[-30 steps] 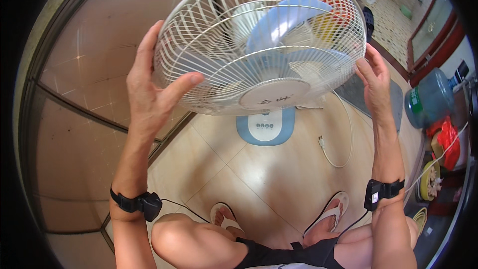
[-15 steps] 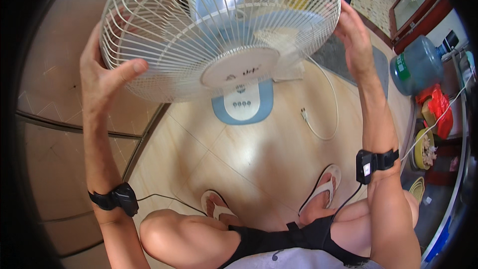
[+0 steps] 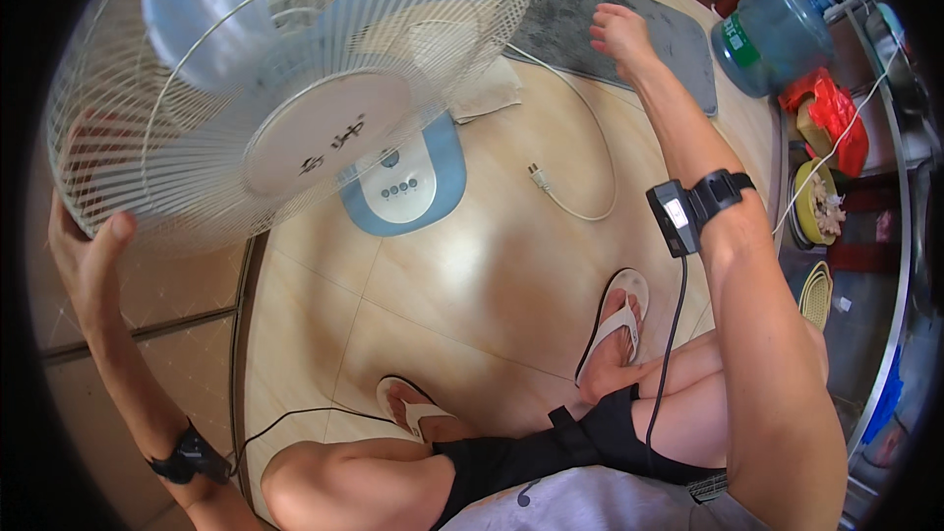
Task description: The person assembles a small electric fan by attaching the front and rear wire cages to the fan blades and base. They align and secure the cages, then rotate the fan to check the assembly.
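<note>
An electric fan with a white wire guard (image 3: pixel 324 138) fills the upper left, its translucent blue blades (image 3: pixel 202 20) showing through the wires. Below the guard, the blue and white base (image 3: pixel 447 177), with several buttons, is on the tiled floor. My left hand (image 3: pixel 87 261) grips the guard's left rim, thumb in front and fingers partly hidden behind the wires. Away from the fan, my right hand (image 3: pixel 625 43) is above the grey mat, fingers loosely curled, with nothing visible in them. The white power cord (image 3: pixel 602 128) loops on the floor to its plug (image 3: pixel 538 177).
A pale cloth (image 3: pixel 492 93) lies beside the base, next to the grey mat (image 3: pixel 669 59). At right stand a large blue water bottle (image 3: pixel 777 34), a red bag (image 3: pixel 836 123) and a yellow bowl (image 3: pixel 811 206) on a rack. Brown panels (image 3: pixel 147 285) line the left side.
My right hand has left the guard's right rim and its fingers have curled. The fan, with my left hand still on its rim, appears further left in view.
</note>
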`<state>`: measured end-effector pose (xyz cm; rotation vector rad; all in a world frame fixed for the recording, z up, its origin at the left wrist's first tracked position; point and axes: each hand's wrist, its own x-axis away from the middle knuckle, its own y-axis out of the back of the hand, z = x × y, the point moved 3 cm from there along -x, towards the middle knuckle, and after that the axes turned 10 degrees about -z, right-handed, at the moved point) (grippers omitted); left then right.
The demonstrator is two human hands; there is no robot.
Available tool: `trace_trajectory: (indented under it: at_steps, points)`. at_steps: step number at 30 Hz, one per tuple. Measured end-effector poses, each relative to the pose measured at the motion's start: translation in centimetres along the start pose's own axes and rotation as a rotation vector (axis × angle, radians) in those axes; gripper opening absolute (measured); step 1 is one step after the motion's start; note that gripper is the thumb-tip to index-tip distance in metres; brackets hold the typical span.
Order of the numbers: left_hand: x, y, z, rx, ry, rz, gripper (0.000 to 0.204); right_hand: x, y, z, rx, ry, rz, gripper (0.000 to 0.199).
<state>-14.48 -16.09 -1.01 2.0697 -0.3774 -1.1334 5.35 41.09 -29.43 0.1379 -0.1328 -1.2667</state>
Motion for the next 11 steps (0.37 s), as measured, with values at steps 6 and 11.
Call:
trace_trajectory:
  at_steps: [6, 11]
  points:
    - [-0.6, 1.1, 2.4, -0.031, -0.065, 0.013, 0.118, -6.1, -1.1, -3.5, 0.776, 0.406, 0.052, 0.035]
    - [3.0, 2.8, 1.1, -0.148, 0.229, -0.021, 0.129, -10.0, -5.3, -5.6, 1.002, 0.495, 0.214, 0.03]
